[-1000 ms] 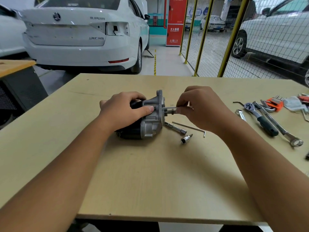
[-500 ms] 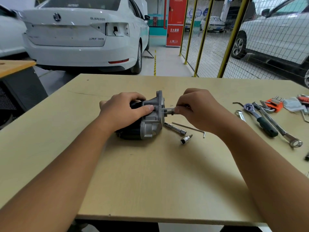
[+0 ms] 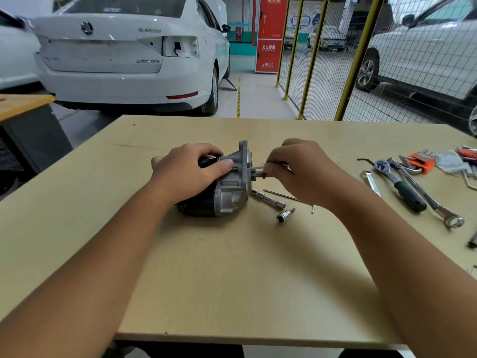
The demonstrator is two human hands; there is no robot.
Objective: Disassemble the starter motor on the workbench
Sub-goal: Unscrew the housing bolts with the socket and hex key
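right hand [image 3: 302, 171]: I see the fingers curled, pinching a small metal tool [image 3: 258, 169] at the motor's end face; tool tip blurred, can't tell which kind
left hand [image 3: 185, 174]: draped over the top of the starter motor [image 3: 227, 192], fingers wrapped round it, thumb lying along the silver housing
starter motor: on its side near the middle of the workbench [image 3: 232, 280]; black body to my left, silver end and flange to my right, resting on the wood
extension bar [image 3: 268, 198]: flat on the bench just right of the motor, under my right hand
hex key [image 3: 289, 197]: long thin L-shape just beyond the bar, bent end to the right
socket [image 3: 284, 216]: short chrome piece, near side of the bar, apart from it
ratchet [image 3: 401, 184]: dark-green grip, well to the right
spanner [image 3: 433, 202]: long, just beside the ratchet, ring end nearest me
hex key set [image 3: 419, 161]: orange holder at the far right edge
white car [image 3: 124, 52]: parked beyond the bench, rear toward me
mesh fence [image 3: 335, 55]: yellow posts, back right
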